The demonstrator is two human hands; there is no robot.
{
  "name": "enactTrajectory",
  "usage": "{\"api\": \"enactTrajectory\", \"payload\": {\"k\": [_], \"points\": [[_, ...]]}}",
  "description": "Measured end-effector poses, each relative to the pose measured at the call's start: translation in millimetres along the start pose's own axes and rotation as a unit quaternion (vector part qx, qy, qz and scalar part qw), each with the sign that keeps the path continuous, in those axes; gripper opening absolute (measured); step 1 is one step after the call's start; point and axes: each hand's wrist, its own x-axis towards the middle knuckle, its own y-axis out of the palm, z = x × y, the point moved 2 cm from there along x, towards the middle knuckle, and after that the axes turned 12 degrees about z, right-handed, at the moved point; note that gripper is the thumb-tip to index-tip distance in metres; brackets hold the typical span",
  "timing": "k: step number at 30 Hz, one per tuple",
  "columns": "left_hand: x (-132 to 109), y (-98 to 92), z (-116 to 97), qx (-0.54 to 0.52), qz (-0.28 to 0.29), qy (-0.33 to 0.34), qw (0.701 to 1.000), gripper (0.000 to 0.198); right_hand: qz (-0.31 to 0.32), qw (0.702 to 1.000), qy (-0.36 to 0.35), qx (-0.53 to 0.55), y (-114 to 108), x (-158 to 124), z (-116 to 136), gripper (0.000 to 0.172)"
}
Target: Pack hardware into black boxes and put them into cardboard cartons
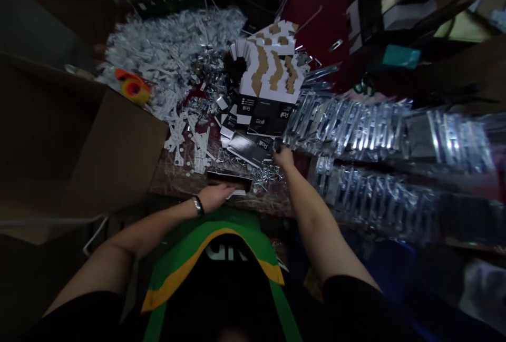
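Note:
At the near edge of the table, my left hand [215, 197] grips a small open cardboard box [230, 179], its brown inside facing up. A bracelet circles that wrist. My right hand [284, 156] reaches further out, with its fingers closed at a small dark thing too blurred to name. Just left of those fingers lie flat black cartons [253, 147] printed "Roll". Behind them stands a stack of folded white and black cartons [269, 81]. Small loose metal pieces [268, 175] are scattered between my hands.
A large open cardboard box [118, 147] takes up the left side. Beyond it lies a heap of white and silvery small parts [166, 52] with an orange-yellow tape dispenser [133, 88]. Rows of clear-wrapped packets [348, 126] stretch to the right; green-handled scissors [364, 87] lie behind them.

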Motion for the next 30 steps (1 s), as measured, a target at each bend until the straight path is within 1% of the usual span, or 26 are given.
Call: {"api": "enactTrajectory", "payload": {"k": [2, 4, 6, 8, 10, 11, 12, 14, 15, 16, 17, 19, 21, 23, 25, 27, 28, 29, 30], "points": [[12, 2.6, -11, 0.093, 0.015, -0.017, 0.995, 0.046, -0.003, 1.000, -0.004, -0.012, -7, -4, -10, 0.040], [20, 2.6, -20, 0.144, 0.000, -0.009, 0.990, 0.047, -0.028, 0.999, 0.003, -0.015, -14, -11, -23, 0.038], [25, 3.4, -23, 0.165, -0.034, 0.015, 0.986, 0.049, -0.033, 0.999, -0.017, -0.010, -17, -18, -35, 0.039], [33, 6.3, -21, 0.166, -0.049, 0.024, 0.985, 0.048, -0.012, 0.999, -0.052, -0.006, -16, -23, -40, 0.039], [45, 9.6, -17, 0.152, -0.048, 0.011, 0.987, 0.044, 0.012, 0.997, -0.067, -0.024, -11, -29, -36, 0.038], [52, 10.7, -16, 0.143, -0.048, 0.003, 0.989, 0.041, 0.014, 0.996, -0.066, -0.051, -7, -32, -29, 0.041], [57, 11.4, -16, 0.137, -0.050, -0.004, 0.989, 0.039, 0.004, 0.994, -0.062, -0.086, -2, -35, -22, 0.046], [63, 11.6, -17, 0.132, -0.062, -0.005, 0.989, 0.036, -0.039, 0.985, -0.049, -0.158, 10, -45, -5, 0.059], [63, 11.7, -19, 0.131, -0.069, -0.001, 0.989, 0.036, -0.059, 0.981, -0.039, -0.180, 18, -50, 1, 0.061], [61, 11.9, -19, 0.128, -0.078, 0.006, 0.989, 0.037, -0.067, 0.980, -0.029, -0.186, 25, -56, 5, 0.062], [57, 12.5, -19, 0.123, -0.087, 0.013, 0.989, 0.038, -0.060, 0.981, -0.021, -0.184, 33, -62, 7, 0.062], [50, 15.2, -17, 0.105, -0.100, 0.028, 0.989, 0.041, -0.015, 0.984, -0.014, -0.180, 47, -70, 4, 0.063], [48, 19.9, -12, 0.083, -0.103, 0.041, 0.990, 0.043, 0.025, 0.984, -0.019, -0.178, 56, -71, -1, 0.058], [55, 25.0, -7, 0.047, -0.098, 0.041, 0.993, 0.042, 0.046, 0.985, -0.030, -0.166, 56, -68, -7, 0.048], [68, 28.5, -4, -0.003, -0.101, 0.024, 0.995, 0.036, 0.053, 0.989, -0.033, -0.132, 49, -63, -14, 0.041], [82, 29.9, -3, -0.037, -0.113, 0.007, 0.993, 0.030, 0.037, 0.996, -0.023, -0.083, 39, -68, -26, 0.041], [89, 30.1, -4, -0.047, -0.118, 0.002, 0.992, 0.029, 0.014, 0.998, -0.023, -0.052, 35, -75, -33, 0.043], [94, 30.1, -4, -0.053, -0.115, -0.004, 0.992, 0.029, -0.019, 0.999, -0.037, -0.018, 32, -85, -39, 0.045], [98, 30.1, -5, -0.059, -0.106, -0.010, 0.993, 0.030, -0.055, 0.996, -0.072, 0.016, 33, -99, -44, 0.046]]}}
